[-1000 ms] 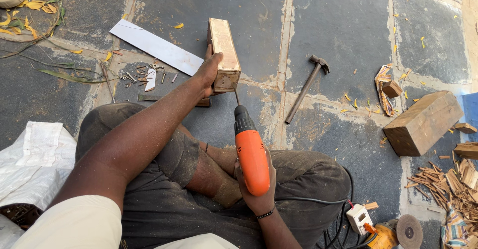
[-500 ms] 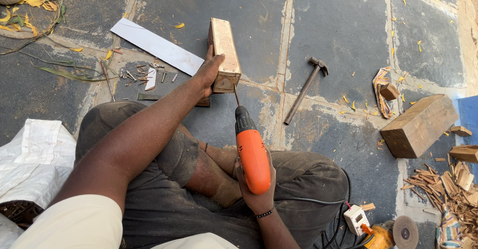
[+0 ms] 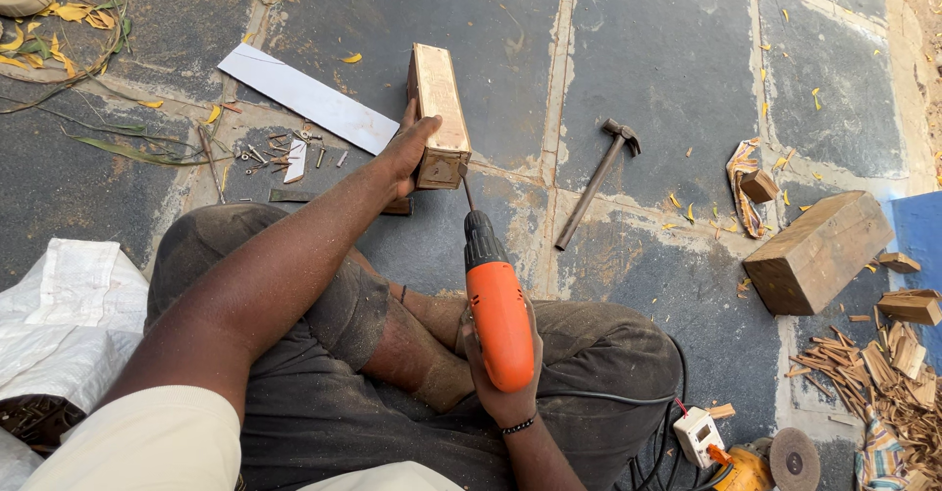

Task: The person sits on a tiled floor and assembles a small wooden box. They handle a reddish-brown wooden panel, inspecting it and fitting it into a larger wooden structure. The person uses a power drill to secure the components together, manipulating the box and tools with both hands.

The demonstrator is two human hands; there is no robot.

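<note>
I sit cross-legged on a stone-paved floor. My left hand (image 3: 407,150) grips the near end of a long wooden box-shaped block (image 3: 438,110) lying on the floor ahead of me. My right hand (image 3: 498,393) holds an orange corded drill (image 3: 497,307) by its rear. The drill's bit (image 3: 464,185) points at the near end face of the block, at or just short of the wood.
A hammer (image 3: 595,180) lies right of the block. A white strip (image 3: 306,98) and scattered screws (image 3: 285,150) lie to the left. A thick wood block (image 3: 817,252), wood scraps (image 3: 883,363), a white socket box (image 3: 698,433) and a white sack (image 3: 61,310) surround me.
My hands, the drill and the block keep their places; only the view has shifted slightly.
</note>
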